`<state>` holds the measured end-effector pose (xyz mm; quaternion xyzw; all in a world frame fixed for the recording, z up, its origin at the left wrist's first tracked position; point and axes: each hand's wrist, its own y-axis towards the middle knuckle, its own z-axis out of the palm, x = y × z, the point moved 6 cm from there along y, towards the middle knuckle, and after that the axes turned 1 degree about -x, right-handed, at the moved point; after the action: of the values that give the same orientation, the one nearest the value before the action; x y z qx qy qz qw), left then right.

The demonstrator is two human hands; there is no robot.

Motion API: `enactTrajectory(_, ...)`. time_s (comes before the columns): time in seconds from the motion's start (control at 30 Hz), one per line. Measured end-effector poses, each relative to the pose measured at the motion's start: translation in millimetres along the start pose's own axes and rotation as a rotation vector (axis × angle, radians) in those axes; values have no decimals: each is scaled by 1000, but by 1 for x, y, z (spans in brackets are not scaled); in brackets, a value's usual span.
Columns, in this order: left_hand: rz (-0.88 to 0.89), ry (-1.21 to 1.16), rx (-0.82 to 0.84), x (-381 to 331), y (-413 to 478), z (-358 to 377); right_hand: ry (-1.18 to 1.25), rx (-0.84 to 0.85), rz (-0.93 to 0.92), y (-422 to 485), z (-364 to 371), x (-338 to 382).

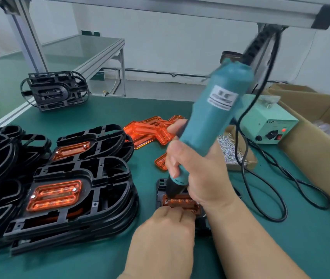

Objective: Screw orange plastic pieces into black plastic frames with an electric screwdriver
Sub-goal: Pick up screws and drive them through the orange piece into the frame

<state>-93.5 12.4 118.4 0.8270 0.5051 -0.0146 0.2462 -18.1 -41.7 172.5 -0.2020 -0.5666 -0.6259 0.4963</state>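
Note:
My right hand (196, 174) grips the teal electric screwdriver (214, 109), held nearly upright with its black tip down on the left end of an orange plastic piece (182, 203). That piece lies in a black plastic frame (160, 186), mostly hidden by my hands. My left hand (164, 236) rests curled on the near edge of the frame and orange piece, holding them down. Stacks of black frames with orange pieces fitted (75, 200) lie to the left. Loose orange pieces (150, 131) are piled behind the screwdriver.
A shallow box of small silver screws (230, 152) sits right of the tool, beside a pale green power supply (272, 125) with black cables (276, 178). Open cardboard boxes (317, 141) fill the right side. One black frame (55, 90) stands on edge at the far left.

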Motion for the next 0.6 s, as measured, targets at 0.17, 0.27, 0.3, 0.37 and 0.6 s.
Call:
enactTrajectory(0.17,8,11,3,0,2,-2,-22,55,82,9,7,-8)
enactTrajectory(0.27,-24,31,22,-1,2,0,23,41,101,10,3,-9)
enactTrajectory(0.3,-33,47,21,-1,3,-1,34,37,106,10,2,-10)
enactTrajectory(0.37,-23,66,19,-2,4,-2,47,25,119,10,1,-10)
enactTrajectory(0.6,-31,85,8,-1,3,3,-11,30,117,12,2,-9)
